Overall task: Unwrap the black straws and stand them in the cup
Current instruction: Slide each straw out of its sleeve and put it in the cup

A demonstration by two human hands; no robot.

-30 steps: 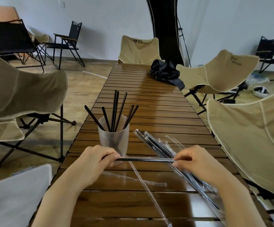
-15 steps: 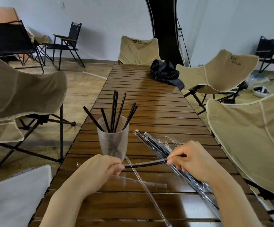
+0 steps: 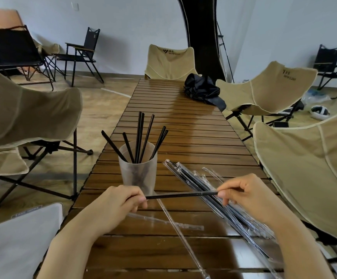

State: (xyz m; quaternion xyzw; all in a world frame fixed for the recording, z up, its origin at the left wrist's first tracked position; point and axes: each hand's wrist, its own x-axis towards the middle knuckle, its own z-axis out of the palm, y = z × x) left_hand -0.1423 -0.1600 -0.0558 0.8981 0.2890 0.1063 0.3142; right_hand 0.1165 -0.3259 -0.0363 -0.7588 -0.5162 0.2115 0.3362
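— Straw [image 3: 181,195] first: where did you have it?

— Nearly level above the table [image 3: 183,127], stretched between both hands, just in front of the cup [image 3: 137,174] on my side. Its right end sat a touch higher than its left. It looked bare and black along the stretch I could see.

— And the fingers?

— My left hand [image 3: 119,206] was curled, with thumb and forefinger pinching the straw's left end. My right hand [image 3: 250,196] was curled too, and pinched the right end between thumb and fingertips.

— The cup?

— Upright on the table, frosted, just beyond my left hand. Several standing straws [image 3: 139,135] fanned out of it, leaning on the rim.

— What else lay about?

— The wrapped straws [image 3: 185,174] lay in a slanting heap on the table, running from beside the cup, under my right hand, toward the near right edge. Two empty wrappers [image 3: 171,224] lay crossed on the slats between my forearms. A black bag [image 3: 201,89] sat at the table's far right, well apart from the rest.
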